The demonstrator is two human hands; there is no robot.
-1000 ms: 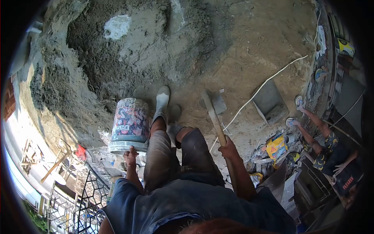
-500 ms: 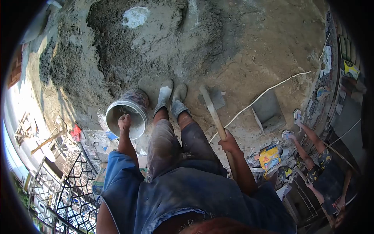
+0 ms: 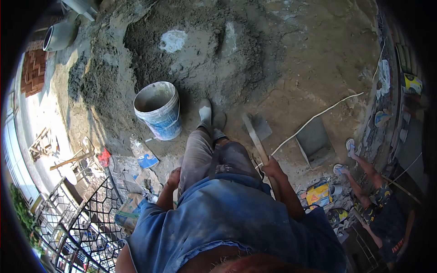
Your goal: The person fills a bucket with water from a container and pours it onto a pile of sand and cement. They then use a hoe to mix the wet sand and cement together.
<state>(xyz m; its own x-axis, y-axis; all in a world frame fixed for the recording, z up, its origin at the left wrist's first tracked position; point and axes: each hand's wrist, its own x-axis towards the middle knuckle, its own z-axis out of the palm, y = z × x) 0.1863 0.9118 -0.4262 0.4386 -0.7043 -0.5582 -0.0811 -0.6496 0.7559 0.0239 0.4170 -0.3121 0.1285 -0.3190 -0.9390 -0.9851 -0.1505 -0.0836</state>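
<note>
My right hand [image 3: 272, 168] is closed round the wooden handle of a hoe [image 3: 253, 136]. Its flat metal blade lies on the ground just ahead of my boots. My left hand [image 3: 173, 178] hangs beside my left thigh, fingers curled, with nothing visible in it. Ahead of it and to the left, a white and blue plastic bucket [image 3: 160, 119] stands on the ground, mouth up, its inside coated in grey; the hand is apart from it. Beyond the bucket and boots spreads a heap of wet grey mortar [image 3: 195, 63] with a whitish puddle on it.
A pale cable [image 3: 314, 119] runs across the ground at right, past a grey metal tray [image 3: 315, 144]. Another person [image 3: 378, 204] stands at far right near a yellow bag [image 3: 318, 194]. Black metal mesh [image 3: 95, 214] rises at lower left. A mixer drum [image 3: 60, 36] sits at upper left.
My left hand has let go of the bucket and drawn back to my thigh. The bucket, tipped towards me before, now stands upright farther forward. My right hand still grips the hoe.
</note>
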